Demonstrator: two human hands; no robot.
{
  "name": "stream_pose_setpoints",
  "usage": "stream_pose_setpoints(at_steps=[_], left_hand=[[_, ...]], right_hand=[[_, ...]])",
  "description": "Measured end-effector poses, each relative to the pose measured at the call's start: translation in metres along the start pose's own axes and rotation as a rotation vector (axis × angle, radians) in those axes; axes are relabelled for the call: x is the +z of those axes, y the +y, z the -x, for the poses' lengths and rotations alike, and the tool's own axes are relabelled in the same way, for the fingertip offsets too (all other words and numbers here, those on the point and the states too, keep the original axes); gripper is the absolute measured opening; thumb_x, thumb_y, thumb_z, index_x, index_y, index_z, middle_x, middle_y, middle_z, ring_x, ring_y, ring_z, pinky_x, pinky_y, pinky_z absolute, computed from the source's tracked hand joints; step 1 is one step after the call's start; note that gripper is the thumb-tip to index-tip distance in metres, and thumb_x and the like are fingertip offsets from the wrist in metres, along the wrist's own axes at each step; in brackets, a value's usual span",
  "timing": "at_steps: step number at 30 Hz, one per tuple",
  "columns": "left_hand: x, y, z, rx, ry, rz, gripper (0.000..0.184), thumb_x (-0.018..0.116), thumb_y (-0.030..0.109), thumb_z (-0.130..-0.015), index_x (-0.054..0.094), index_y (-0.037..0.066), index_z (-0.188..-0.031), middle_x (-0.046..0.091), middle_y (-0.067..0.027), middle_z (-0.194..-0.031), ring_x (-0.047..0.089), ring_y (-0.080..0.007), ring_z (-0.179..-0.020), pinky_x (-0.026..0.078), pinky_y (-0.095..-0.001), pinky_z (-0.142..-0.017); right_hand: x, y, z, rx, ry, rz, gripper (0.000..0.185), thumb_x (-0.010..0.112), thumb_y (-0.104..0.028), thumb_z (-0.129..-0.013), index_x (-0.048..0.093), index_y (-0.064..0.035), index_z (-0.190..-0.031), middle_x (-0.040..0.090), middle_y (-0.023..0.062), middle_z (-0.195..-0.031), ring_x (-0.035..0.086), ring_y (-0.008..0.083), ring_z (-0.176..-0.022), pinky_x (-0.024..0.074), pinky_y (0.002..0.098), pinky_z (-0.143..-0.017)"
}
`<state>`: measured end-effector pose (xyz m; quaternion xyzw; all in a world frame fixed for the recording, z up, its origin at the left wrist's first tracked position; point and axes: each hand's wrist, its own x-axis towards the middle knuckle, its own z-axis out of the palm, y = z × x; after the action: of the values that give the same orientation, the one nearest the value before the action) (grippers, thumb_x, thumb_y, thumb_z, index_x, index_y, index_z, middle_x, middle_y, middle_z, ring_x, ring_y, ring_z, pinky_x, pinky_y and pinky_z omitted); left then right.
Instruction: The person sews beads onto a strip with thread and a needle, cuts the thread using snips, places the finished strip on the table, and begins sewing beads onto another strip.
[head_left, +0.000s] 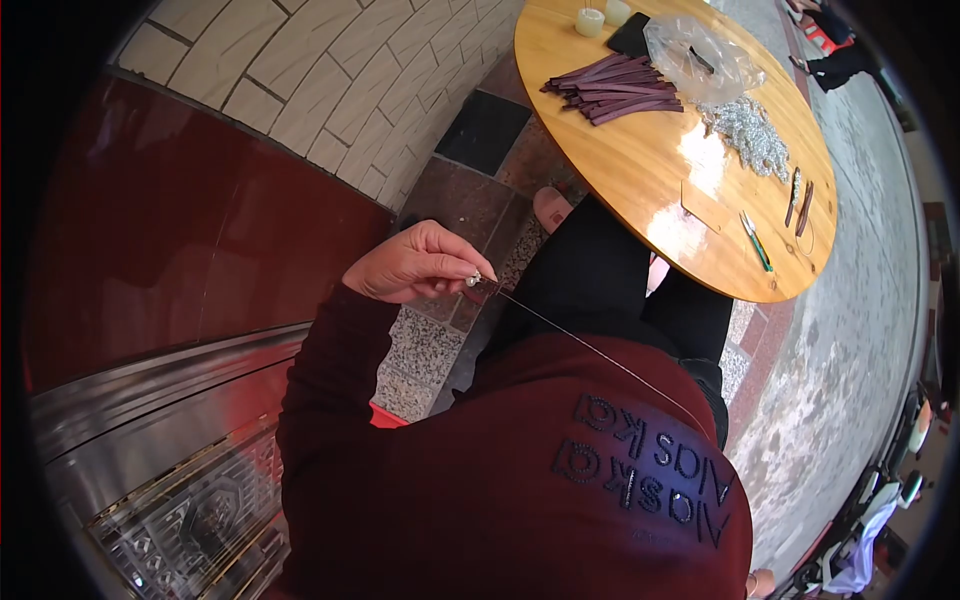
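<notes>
My left hand (420, 264) is raised in front of my body, left of my lap. Its thumb and forefinger pinch a small beaded piece (474, 281) with a pearl-like bead and a dark end. A thin, taut thread (600, 352) runs from the piece down to the right, across my dark red sweater (470, 470). Only a patch of skin, apparently my right hand (763, 583), shows at the bottom edge beyond the sweater. Its fingers and anything in them cannot be made out.
A round wooden table (620, 160) carries dark purple strips (620, 88), a clear plastic bag (700, 62), a heap of silvery beaded pieces (750, 138), green-handled thread snips (756, 242) and thread spools (590, 21). A tiled wall (330, 80) stands at left.
</notes>
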<state>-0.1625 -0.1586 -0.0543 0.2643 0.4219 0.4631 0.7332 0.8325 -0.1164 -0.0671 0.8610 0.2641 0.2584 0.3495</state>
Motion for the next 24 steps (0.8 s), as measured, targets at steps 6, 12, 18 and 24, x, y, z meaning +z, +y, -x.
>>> stream_pose_setpoints(at_steps=[6,12,18,24], left_hand=[[0.0,-0.006,-0.004,0.034,-0.057,0.087,0.026,0.059,0.004,-0.083,0.061,-0.007,-0.106,0.057,-0.0012,-0.072,0.037,-0.0009,-0.051,0.028,-0.0157,-0.045],[0.001,-0.008,-0.007,0.072,-0.018,0.052,0.024,0.059,0.003,-0.081,0.063,-0.006,-0.103,0.057,-0.0005,-0.072,0.036,-0.0016,-0.051,0.028,-0.0169,-0.045],[-0.005,-0.012,-0.007,0.069,0.001,0.11,0.02,0.058,0.001,-0.078,0.065,-0.008,-0.095,0.06,-0.004,-0.073,0.036,-0.0027,-0.051,0.027,-0.0176,-0.045],[-0.01,-0.012,-0.007,0.095,-0.002,0.135,0.02,0.058,0.002,-0.079,0.064,-0.008,-0.096,0.05,0.0007,-0.065,0.033,-0.0024,-0.05,0.023,-0.0181,-0.043]], right_hand=[[-0.005,-0.002,0.001,0.007,0.001,-0.014,0.02,0.054,-0.019,-0.079,0.071,-0.0088,-0.08,0.069,0.0079,-0.08,0.068,0.0256,-0.076,0.0552,0.037,-0.063],[-0.009,-0.005,-0.001,0.014,0.006,-0.028,0.021,0.054,-0.02,-0.08,0.071,-0.0085,-0.081,0.069,0.0081,-0.08,0.068,0.0257,-0.076,0.0548,0.0371,-0.064],[-0.012,-0.006,-0.003,0.02,0.012,-0.047,0.022,0.053,-0.021,-0.08,0.071,-0.0082,-0.083,0.069,0.0083,-0.081,0.068,0.0258,-0.076,0.0545,0.0371,-0.065],[-0.016,-0.01,-0.007,0.03,0.012,-0.055,0.023,0.053,-0.022,-0.08,0.071,-0.0079,-0.084,0.069,0.0084,-0.082,0.068,0.026,-0.077,0.0542,0.0371,-0.065]])
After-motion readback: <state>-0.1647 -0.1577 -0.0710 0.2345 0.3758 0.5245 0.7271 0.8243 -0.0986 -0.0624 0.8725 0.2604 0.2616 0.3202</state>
